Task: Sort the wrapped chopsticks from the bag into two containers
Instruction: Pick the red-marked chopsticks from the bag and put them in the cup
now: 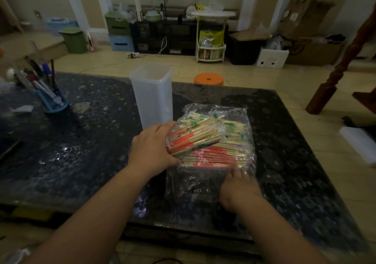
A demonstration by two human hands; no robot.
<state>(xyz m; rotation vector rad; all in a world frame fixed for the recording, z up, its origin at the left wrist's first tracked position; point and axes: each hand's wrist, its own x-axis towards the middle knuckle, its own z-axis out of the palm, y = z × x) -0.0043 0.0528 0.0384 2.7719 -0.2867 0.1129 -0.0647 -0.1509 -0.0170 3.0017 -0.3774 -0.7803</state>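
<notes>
Left hand [150,147] grips chopstick bundle [196,138] over bag [193,184].

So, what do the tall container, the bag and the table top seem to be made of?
Tall container: frosted translucent plastic; its walls look milky yet let light through. Bag: thin clear plastic film, glossy and crinkled; the chopsticks show through it. Table top: probably polished stone, dark and speckled, with bright reflections; glass cannot be ruled out.

Shiny film, pale wood, polished stone.
The clear bag [195,184] is thin, crinkled, glossy plastic film. The wrapped chopsticks [196,138] show pale matt wood under shiny printed sleeves. The tall container [151,99] is smooth frosted plastic. The tabletop [81,141] looks like polished speckled stone.
</notes>
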